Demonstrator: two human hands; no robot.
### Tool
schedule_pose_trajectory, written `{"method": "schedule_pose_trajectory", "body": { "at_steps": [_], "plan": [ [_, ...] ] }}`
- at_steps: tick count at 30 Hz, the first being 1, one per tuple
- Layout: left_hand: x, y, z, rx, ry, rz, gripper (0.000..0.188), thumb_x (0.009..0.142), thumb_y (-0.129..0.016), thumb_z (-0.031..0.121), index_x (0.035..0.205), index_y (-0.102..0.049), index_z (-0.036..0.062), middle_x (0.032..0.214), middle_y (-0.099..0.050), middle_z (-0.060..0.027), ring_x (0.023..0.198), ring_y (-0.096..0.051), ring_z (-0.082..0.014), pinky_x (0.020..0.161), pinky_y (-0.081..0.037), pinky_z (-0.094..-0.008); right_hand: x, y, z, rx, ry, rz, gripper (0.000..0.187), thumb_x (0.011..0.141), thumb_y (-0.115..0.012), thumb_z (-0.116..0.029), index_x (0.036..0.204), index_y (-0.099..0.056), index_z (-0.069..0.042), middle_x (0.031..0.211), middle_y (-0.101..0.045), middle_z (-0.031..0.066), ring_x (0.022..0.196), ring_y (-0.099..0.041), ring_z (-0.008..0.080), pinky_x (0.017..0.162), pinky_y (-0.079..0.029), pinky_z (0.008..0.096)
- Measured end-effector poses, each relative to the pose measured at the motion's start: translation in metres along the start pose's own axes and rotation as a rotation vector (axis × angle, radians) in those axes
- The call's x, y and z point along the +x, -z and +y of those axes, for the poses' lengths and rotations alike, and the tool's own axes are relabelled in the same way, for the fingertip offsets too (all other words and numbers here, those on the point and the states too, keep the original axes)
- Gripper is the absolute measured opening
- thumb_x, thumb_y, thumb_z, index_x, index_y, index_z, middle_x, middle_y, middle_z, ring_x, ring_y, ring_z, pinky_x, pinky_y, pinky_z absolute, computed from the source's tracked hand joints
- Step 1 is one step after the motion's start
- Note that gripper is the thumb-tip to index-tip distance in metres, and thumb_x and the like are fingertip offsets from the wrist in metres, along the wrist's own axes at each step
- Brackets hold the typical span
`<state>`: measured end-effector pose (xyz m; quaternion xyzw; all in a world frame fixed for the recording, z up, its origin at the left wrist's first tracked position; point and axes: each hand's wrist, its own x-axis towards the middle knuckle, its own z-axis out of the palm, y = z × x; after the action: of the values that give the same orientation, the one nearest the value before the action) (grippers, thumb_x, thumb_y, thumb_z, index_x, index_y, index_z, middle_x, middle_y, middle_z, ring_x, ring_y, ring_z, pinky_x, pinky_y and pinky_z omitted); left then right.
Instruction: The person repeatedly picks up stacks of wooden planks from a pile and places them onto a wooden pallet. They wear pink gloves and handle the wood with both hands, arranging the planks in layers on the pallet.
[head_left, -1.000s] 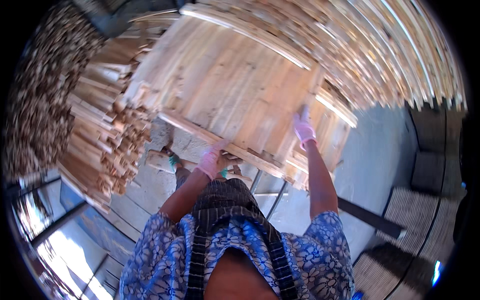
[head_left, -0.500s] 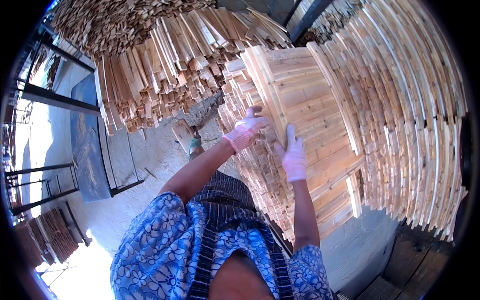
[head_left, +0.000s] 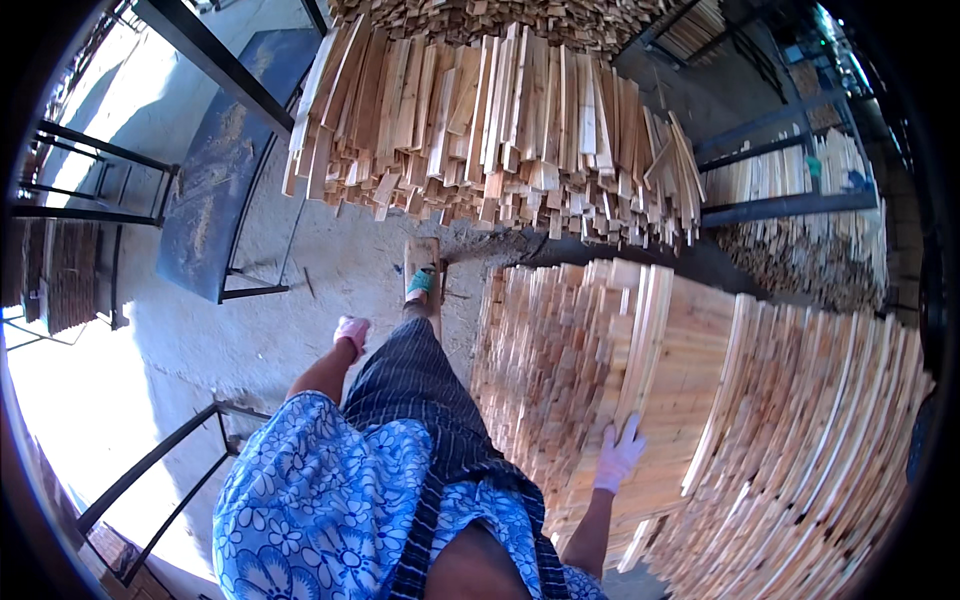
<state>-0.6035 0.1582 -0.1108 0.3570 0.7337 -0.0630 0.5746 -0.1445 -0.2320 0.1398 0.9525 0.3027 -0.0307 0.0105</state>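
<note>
Wooden slats (head_left: 690, 400), stacked on edge in a big pale pile, fill the right half of your view, and your right hand rests on them. Starting at the far left, dark metal frames (head_left: 90, 175) stand over sunlit concrete floor (head_left: 200, 340), and a blue-grey metal sheet (head_left: 215, 190) leans between two bars just right of them. A bare frame (head_left: 160, 460) crosses the lower left corner. The floor between the sheet and your body is your widest open room.

Your left hand (head_left: 352, 332), in a pink glove, hangs beside your dark striped skirt (head_left: 410, 390), away from any wood; its fingers curl inward, and you cannot tell whether they close on anything. Just beyond it your foot in a green sandal (head_left: 420, 283) stands on a short plank (head_left: 424, 262) lying on the floor.

Above, a second heap of loose sticks (head_left: 500, 130) runs along the top, its ragged lower edge hanging over the floor, with only a narrow gap between it and the near pile's top edge.

Your right hand (head_left: 618, 452), in a white glove, lies flat with fingers spread against the near face of the slats, close to the pile's lower left edge, gripping nothing. Farther right, dark rails (head_left: 790, 205) carry another bundle of wood (head_left: 800, 180).
</note>
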Motion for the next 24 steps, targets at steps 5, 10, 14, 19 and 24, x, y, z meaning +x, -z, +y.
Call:
{"method": "schedule_pose_trajectory", "body": {
  "at_steps": [5, 10, 14, 19, 24],
  "plan": [
    [0.035, 0.002, 0.08, -0.07, 0.035, -0.093, 0.044, 0.09, -0.066, 0.022, 0.129, -0.055, 0.0041, 0.099, -0.063, -0.0107, 0.089, -0.066, -0.0218, 0.069, -0.059, -0.0395, 0.019, 0.038, -0.046, -0.189, -0.099, -0.128, 0.063, 0.095, -0.064, -0.037, 0.151, -0.046, -0.015, 0.124, -0.053, 0.0253, 0.115, -0.051, 0.0437, 0.096, -0.044, 0.0499],
    [0.061, -0.061, 0.261, 0.052, -0.314, -0.216, 0.058, 0.086, -0.069, 0.035, 0.132, -0.054, 0.0038, 0.105, -0.067, -0.014, 0.09, -0.066, -0.0229, 0.073, -0.057, -0.0355, 0.117, 0.033, -0.26, 0.286, 0.12, -0.308, 0.053, 0.097, -0.065, -0.03, 0.141, -0.053, -0.005, 0.125, -0.058, 0.0251, 0.113, -0.056, 0.0429, 0.101, -0.044, 0.0482],
    [0.117, -0.11, 0.388, 0.091, -0.61, -0.168, 0.066, 0.085, -0.067, 0.037, 0.14, -0.049, 0.0037, 0.121, -0.064, -0.0206, 0.105, -0.066, -0.0331, 0.089, -0.053, -0.0431, 0.24, -0.149, -0.342, 0.676, 0.08, -0.364, 0.049, 0.102, -0.06, -0.033, 0.139, -0.056, -0.002, 0.139, -0.059, 0.0221, 0.129, -0.056, 0.0363, 0.11, -0.043, 0.0419],
    [0.147, -0.147, 0.555, 0.418, -0.585, -0.142, 0.104, 0.084, -0.069, 0.06, 0.158, -0.022, 0.0054, 0.156, -0.031, -0.0341, 0.14, -0.044, -0.046, 0.114, -0.041, -0.0465, 0.479, -0.269, -0.366, 0.551, 0.075, -0.236, 0.06, 0.104, -0.052, -0.041, 0.149, -0.043, -0.003, 0.145, -0.055, 0.0218, 0.124, -0.059, 0.0368, 0.108, -0.045, 0.0396],
    [0.183, -0.189, 0.596, 0.494, -0.51, -0.014, 0.125, 0.074, -0.081, 0.056, 0.16, -0.007, 0.004, 0.155, -0.028, -0.0294, 0.143, -0.035, -0.046, 0.113, -0.042, -0.0502, 0.555, -0.307, -0.442, 0.493, -0.371, -0.355, 0.089, 0.1, -0.043, -0.061, 0.16, -0.012, -0.002, 0.158, -0.029, 0.0332, 0.131, -0.05, 0.0528, 0.113, -0.038, 0.0551]
  ]
}}
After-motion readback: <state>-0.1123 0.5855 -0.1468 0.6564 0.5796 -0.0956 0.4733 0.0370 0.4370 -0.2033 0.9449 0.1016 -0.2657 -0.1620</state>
